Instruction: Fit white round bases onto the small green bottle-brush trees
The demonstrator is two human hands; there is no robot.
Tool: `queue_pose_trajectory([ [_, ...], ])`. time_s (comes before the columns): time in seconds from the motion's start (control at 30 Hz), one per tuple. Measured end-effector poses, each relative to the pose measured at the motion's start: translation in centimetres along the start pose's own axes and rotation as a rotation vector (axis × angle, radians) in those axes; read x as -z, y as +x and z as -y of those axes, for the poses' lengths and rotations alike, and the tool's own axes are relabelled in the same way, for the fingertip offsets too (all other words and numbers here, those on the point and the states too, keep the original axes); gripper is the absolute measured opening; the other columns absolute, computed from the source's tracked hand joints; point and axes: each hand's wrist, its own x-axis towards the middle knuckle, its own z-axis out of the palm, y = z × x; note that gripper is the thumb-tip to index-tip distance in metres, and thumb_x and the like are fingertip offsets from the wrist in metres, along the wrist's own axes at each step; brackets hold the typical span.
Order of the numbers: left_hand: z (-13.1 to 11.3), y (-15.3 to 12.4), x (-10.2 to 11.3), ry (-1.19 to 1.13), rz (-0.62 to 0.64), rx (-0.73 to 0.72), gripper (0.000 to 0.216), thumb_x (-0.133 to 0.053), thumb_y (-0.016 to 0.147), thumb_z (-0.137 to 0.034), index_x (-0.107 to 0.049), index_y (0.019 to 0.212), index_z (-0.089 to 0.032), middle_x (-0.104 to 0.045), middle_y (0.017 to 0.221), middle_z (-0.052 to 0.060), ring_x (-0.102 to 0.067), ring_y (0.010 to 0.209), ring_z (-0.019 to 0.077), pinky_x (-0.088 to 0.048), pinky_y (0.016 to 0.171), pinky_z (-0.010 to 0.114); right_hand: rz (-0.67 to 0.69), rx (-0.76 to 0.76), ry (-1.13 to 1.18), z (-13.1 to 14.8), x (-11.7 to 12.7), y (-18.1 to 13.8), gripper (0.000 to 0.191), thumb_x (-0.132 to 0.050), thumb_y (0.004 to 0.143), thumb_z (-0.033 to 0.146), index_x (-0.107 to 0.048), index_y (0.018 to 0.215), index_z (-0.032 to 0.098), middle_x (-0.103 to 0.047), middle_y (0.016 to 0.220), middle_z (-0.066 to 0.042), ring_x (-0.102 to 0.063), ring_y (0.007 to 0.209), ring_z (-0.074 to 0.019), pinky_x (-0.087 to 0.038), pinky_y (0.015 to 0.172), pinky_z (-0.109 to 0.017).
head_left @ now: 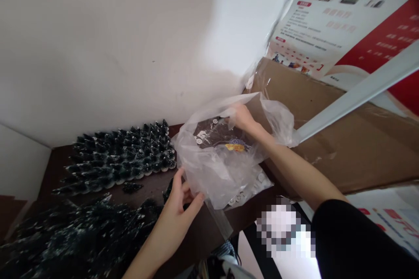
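A clear plastic bag [216, 161] lies open on a dark brown table [196, 235]. Small white discs and dark pieces show through its film. My left hand [178, 209] pinches the bag's near edge between thumb and fingers. My right hand [242, 117] reaches into the bag's mouth at the far side, its fingers curled on the plastic rim; whether it holds anything inside is hidden by the film.
Rows of small dark green miniature trees [121, 157] with white flecks stand left of the bag, and more lie heaped at the near left [75, 235]. A large cardboard box [343, 139] wrapped in tape sits right. A white wall is behind, with a printed poster [340, 13].
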Motion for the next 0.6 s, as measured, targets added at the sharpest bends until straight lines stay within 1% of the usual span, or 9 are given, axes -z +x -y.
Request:
queue_pose_trajectory([
  [0.13, 0.0, 0.0, -0.1, -0.015, -0.001, 0.007, 0.095, -0.072, 0.082, -0.044, -0.014, 0.153, -0.022, -0.056, 0.142, 0.02, -0.058, 0.127, 0.0308, -0.041, 0.111, 0.047, 0.004, 0.067, 0.093, -0.5, -0.3, -0.1, 0.041, -0.073, 0.072, 0.019, -0.072, 0.113, 0.024, -0.076, 0.105, -0.005, -0.068, 0.1, -0.0265, -0.047, 0.08, -0.027],
  [0.27, -0.1, 0.3, -0.4, -0.028, -0.01, -0.004, 0.091, -0.072, 0.081, -0.04, -0.018, 0.152, -0.022, -0.059, 0.139, 0.019, -0.062, 0.121, 0.0295, -0.044, 0.108, 0.046, -0.086, 0.046, 0.287, -0.8, -1.0, -0.3, 0.037, -0.071, 0.071, 0.017, -0.074, 0.108, 0.02, -0.076, 0.101, -0.004, -0.069, 0.098, -0.0257, -0.048, 0.084, -0.03],
  [0.37, -0.2, 0.6, -0.9, -0.038, -0.06, -0.063, 0.089, -0.072, 0.081, -0.037, -0.019, 0.151, -0.022, -0.062, 0.133, 0.017, -0.064, 0.116, 0.0283, -0.047, 0.104, 0.043, -0.093, 0.007, 0.585, -0.6, -0.9, -0.7, 0.034, -0.073, 0.068, 0.022, -0.073, 0.102, 0.017, -0.075, 0.101, -0.004, -0.069, 0.097, -0.0245, -0.051, 0.086, -0.031],
  [0.43, -0.3, 0.9, -1.4, -0.058, -0.087, -0.103, 0.09, -0.072, 0.08, -0.036, -0.018, 0.151, -0.023, -0.063, 0.13, 0.016, -0.065, 0.112, 0.0273, -0.051, 0.098, 0.041, -0.108, -0.074, 0.843, 0.0, -0.4, -1.5, 0.04, -0.075, 0.066, 0.028, -0.07, 0.103, 0.016, -0.073, 0.106, -0.005, -0.068, 0.096, -0.0238, -0.054, 0.084, -0.033],
  [0.5, -0.5, 1.3, -1.8, -0.089, -0.079, -0.115, 0.091, -0.072, 0.08, -0.036, -0.017, 0.151, -0.023, -0.063, 0.13, 0.017, -0.067, 0.105, 0.0262, -0.054, 0.09, 0.039, -0.11, -0.174, 1.081, 1.0, 0.4, -2.8, 0.05, -0.077, 0.063, 0.031, -0.065, 0.11, 0.017, -0.071, 0.111, -0.007, -0.069, 0.093, -0.0234, -0.057, 0.079, -0.034],
  [0.57, -0.8, 1.7, -2.2, -0.119, -0.063, -0.107, 0.091, -0.072, 0.079, -0.036, -0.016, 0.15, -0.022, -0.063, 0.129, 0.017, -0.068, 0.099, 0.025, -0.055, 0.084, 0.037, -0.103, -0.252, 1.285, 2.2, 1.6, -4.6, 0.058, -0.078, 0.064, 0.033, -0.06, 0.118, 0.021, -0.069, 0.115, -0.008, -0.069, 0.088, -0.0224, -0.059, 0.072, -0.034],
  [0.6, -0.9, 1.9, -2.3, -0.133, -0.062, -0.105, 0.09, -0.072, 0.079, -0.036, -0.017, 0.149, -0.021, -0.063, 0.128, 0.017, -0.068, 0.096, 0.0241, -0.056, 0.082, 0.037, -0.103, -0.288, 1.377, 2.8, 2.2, -5.6, 0.06, -0.08, 0.063, 0.033, -0.059, 0.118, 0.024, -0.069, 0.114, -0.007, -0.069, 0.084, -0.0215, -0.059, 0.067, -0.033],
])
